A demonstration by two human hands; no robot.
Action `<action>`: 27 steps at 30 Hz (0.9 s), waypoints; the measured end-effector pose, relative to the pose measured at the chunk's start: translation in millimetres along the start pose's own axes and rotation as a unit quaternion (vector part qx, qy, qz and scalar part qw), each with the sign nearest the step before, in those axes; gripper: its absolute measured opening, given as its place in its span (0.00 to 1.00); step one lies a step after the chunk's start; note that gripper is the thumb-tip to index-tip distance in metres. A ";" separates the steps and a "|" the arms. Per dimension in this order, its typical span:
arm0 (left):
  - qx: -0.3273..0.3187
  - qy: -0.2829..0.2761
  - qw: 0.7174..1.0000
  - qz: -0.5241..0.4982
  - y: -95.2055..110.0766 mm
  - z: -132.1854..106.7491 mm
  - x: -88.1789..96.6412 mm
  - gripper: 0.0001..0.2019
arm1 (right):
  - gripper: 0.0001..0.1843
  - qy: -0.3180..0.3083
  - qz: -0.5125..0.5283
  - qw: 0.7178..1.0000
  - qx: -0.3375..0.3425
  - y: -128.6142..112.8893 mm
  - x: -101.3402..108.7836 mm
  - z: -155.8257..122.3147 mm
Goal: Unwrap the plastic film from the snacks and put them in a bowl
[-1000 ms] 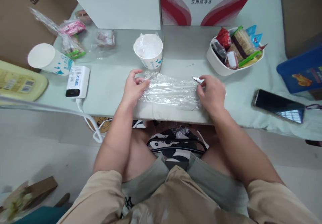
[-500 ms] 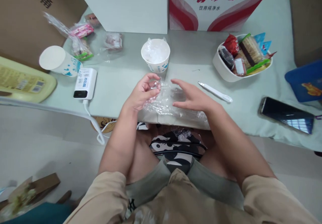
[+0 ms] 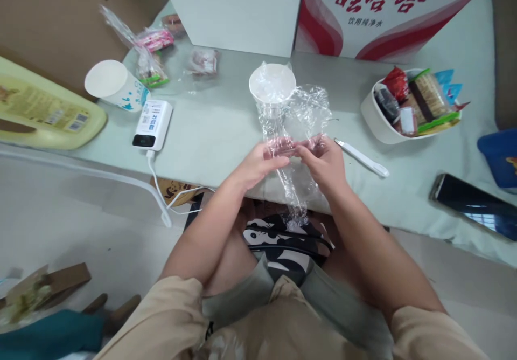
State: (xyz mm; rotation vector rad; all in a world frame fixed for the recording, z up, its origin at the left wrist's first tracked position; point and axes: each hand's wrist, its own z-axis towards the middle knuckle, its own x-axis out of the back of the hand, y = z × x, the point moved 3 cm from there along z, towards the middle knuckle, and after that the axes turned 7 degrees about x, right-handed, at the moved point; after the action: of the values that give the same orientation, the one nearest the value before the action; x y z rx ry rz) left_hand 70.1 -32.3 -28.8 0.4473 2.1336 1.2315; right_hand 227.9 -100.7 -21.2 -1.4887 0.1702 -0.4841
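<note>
A crinkled sheet of clear plastic film (image 3: 313,104) is stretched over both hands, from the white paper cup (image 3: 272,82) down past the table edge. My left hand (image 3: 262,163) has its fingers beneath the film and its thumb on the near side, closed on it. With thumb and fingers together, my right hand (image 3: 325,160) pinches the film close to the left fingertips. More film lies in the mouth of the cup, which stands upright just beyond the hands. A white utility knife (image 3: 361,158) rests to the right of my right hand.
On the right are a white tub (image 3: 383,115) of wrapped snacks and a phone (image 3: 476,203). To the left stand a power bank (image 3: 155,125) with a cable, a tilted paper cup (image 3: 117,88) and a yellow bottle (image 3: 52,109). Large boxes (image 3: 238,12) line the back.
The film has been lifted and spread upward between the hands. My right hand has closed on it and come nearer the left. The whole view has shifted slightly.
</note>
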 end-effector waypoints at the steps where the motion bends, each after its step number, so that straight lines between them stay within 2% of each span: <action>1: 0.008 0.008 1.000 0.013 -3.1 1.0 -5.0 0.17 | 0.14 0.003 0.021 1.000 -0.008 4.4 1.6 -2.9; 5: 0.015 0.075 0.990 0.118 -5.1 8.9 -1.4 0.12 | 0.17 -0.026 0.089 0.993 -0.078 21.6 15.5 -11.3; 7: 0.015 0.078 0.975 0.206 -5.0 12.8 5.5 0.11 | 0.18 -0.044 0.089 0.991 -0.090 26.8 22.6 -13.0; 9: 0.013 0.066 0.966 0.251 -5.4 14.9 9.8 0.10 | 0.17 -0.060 0.088 0.992 -0.074 28.4 26.7 -13.1; 12: 0.007 0.031 0.974 0.223 -3.9 14.0 8.6 0.11 | 0.16 -0.083 0.114 0.989 -0.043 25.6 27.1 -12.8; 15: 0.000 0.001 0.987 0.159 1.0 10.5 6.3 0.16 | 0.16 -0.055 0.144 0.988 -0.007 21.9 27.9 -12.9; 19: 0.048 -0.048 0.995 0.075 5.5 8.8 11.9 0.19 | 0.02 -0.002 0.176 0.983 0.049 25.3 33.8 -12.4; 21: 0.079 -0.080 0.992 0.054 6.5 11.0 14.7 0.17 | 0.06 0.000 0.154 0.985 0.080 29.2 39.0 -10.9; 23: 0.105 -0.085 0.990 0.043 6.7 14.9 16.0 0.13 | 0.09 -0.012 0.092 0.989 0.118 31.5 44.8 -9.2; 27: 0.089 0.009 0.993 0.083 7.5 20.3 14.8 0.14 | 0.14 -0.051 -0.077 0.979 0.181 31.1 52.7 -9.3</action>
State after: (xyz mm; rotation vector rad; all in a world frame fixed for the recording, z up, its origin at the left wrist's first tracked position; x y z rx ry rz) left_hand 72.4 -6.9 -34.9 0.7051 2.2696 1.1414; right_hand 277.6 -130.5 -42.8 -1.1689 -0.1122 -0.5300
